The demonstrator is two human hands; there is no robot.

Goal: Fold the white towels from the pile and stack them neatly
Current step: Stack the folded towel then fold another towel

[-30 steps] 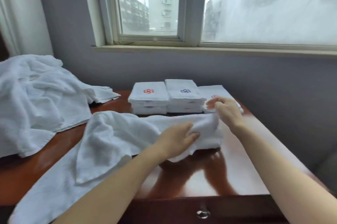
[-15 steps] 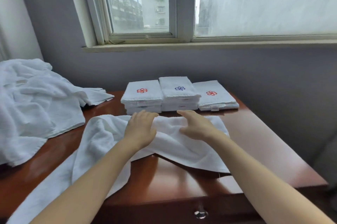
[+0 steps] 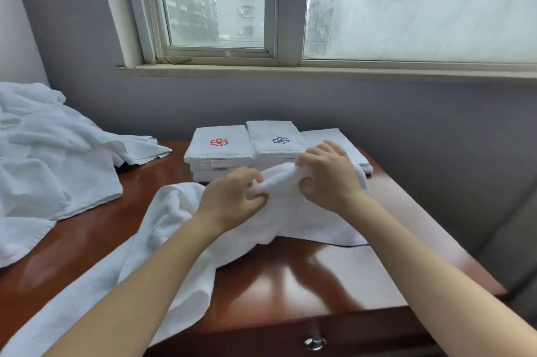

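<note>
No words or numbers can be read. At the far edge of the tabletop [image 3: 290, 278], two piles of folded towels carry embroidered marks. A red pinwheel emblem [image 3: 219, 142] sits on the left folded stack [image 3: 235, 134], and a blue pinwheel emblem [image 3: 280, 140] on the middle folded stack [image 3: 270, 128] touching it. A small sewn label [image 3: 216, 162] shows on the left stack's front edge, its print too small to make out.

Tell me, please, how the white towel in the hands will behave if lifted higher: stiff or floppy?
Probably floppy: the towel bunches between the left hand and right hand and sags onto the table. Its loose end hangs over the front edge, so it will likely drag.
</note>
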